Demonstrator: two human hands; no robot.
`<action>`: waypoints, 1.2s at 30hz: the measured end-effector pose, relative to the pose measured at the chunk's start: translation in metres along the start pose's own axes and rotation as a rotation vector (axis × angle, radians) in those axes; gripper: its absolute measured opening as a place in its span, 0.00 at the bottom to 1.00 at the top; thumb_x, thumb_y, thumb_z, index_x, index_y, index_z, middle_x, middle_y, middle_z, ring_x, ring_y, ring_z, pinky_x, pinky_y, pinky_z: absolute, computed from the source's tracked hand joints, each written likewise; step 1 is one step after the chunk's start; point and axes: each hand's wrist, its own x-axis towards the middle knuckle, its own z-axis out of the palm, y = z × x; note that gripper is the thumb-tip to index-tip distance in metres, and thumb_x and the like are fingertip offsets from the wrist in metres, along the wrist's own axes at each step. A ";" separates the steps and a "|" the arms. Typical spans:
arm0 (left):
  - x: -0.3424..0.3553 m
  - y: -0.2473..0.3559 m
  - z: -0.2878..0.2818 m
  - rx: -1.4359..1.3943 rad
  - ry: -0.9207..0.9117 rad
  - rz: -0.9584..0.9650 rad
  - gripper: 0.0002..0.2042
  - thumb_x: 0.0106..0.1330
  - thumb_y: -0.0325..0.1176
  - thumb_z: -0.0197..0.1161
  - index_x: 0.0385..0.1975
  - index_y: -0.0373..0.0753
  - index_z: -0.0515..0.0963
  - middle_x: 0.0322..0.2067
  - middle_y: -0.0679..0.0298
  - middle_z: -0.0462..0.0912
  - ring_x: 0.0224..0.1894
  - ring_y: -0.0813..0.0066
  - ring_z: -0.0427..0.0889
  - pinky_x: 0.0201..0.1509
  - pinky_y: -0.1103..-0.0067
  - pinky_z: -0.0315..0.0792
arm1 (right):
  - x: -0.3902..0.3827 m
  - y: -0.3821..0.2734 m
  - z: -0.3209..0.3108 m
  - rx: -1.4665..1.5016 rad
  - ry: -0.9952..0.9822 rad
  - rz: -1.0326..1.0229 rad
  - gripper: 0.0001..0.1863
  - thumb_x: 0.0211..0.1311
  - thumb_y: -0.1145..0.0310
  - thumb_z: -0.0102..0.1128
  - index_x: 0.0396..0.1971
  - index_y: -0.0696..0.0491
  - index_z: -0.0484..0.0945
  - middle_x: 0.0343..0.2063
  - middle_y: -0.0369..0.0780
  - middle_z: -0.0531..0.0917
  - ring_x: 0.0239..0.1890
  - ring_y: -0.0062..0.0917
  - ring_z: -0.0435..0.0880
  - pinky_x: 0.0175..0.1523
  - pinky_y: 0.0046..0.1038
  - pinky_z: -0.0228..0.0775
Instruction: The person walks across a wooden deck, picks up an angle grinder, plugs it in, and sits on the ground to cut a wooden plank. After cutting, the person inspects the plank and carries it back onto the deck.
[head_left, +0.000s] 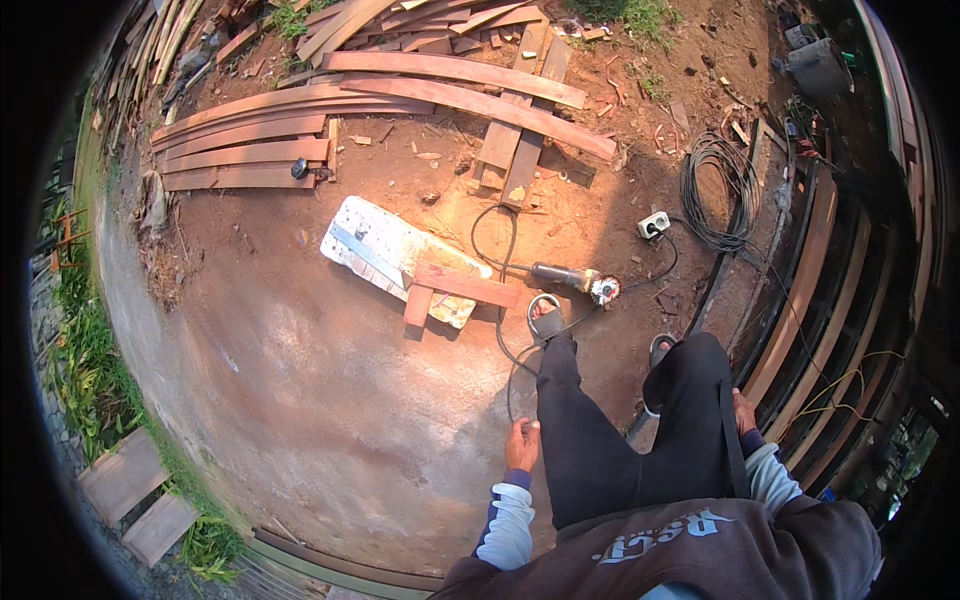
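My left hand (522, 444) hangs beside my left thigh with its fingers loosely curled and slightly apart. A black cable (510, 385) runs up to its fingertips in the picture; I see no grip on it. Half hidden at my right thigh is my right hand (743, 412), close to the wooden slats; its fingers do not show well. On the ground by my left foot lies an angle grinder (575, 277) with a toothed disc. Left of it, two short reddish boards (466, 283) rest at an angle across a paint-spattered white block (385, 240).
Long reddish planks (470, 95) are stacked at the far side. A white socket block (654, 225) and a coiled black cable (718, 190) lie right of the grinder. Wooden slats (822, 320) line the right side. A dark bucket (818, 68) stands far right.
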 end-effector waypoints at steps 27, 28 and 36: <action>-0.110 0.131 -0.096 -0.249 -0.306 -0.505 0.27 0.72 0.53 0.48 0.51 0.32 0.77 0.49 0.53 0.81 0.53 0.63 0.79 0.57 0.72 0.70 | 0.038 -0.153 -0.026 0.273 -0.402 0.125 0.21 0.70 0.53 0.51 0.45 0.58 0.77 0.36 0.42 0.83 0.40 0.30 0.81 0.47 0.29 0.72; -0.100 0.137 -0.107 -0.292 -0.322 -0.416 0.27 0.72 0.52 0.48 0.51 0.32 0.78 0.49 0.53 0.82 0.52 0.63 0.79 0.57 0.72 0.70 | 0.042 -0.159 -0.030 0.276 -0.402 0.110 0.21 0.69 0.54 0.52 0.45 0.58 0.77 0.37 0.43 0.83 0.40 0.30 0.82 0.47 0.30 0.72; -0.008 0.316 -0.161 -0.206 0.304 -0.229 0.26 0.72 0.53 0.48 0.51 0.34 0.75 0.40 0.50 0.83 0.45 0.58 0.81 0.49 0.68 0.72 | 0.057 -0.327 -0.071 0.181 -0.264 -0.265 0.26 0.63 0.53 0.62 0.51 0.58 0.74 0.43 0.50 0.82 0.45 0.35 0.82 0.49 0.33 0.73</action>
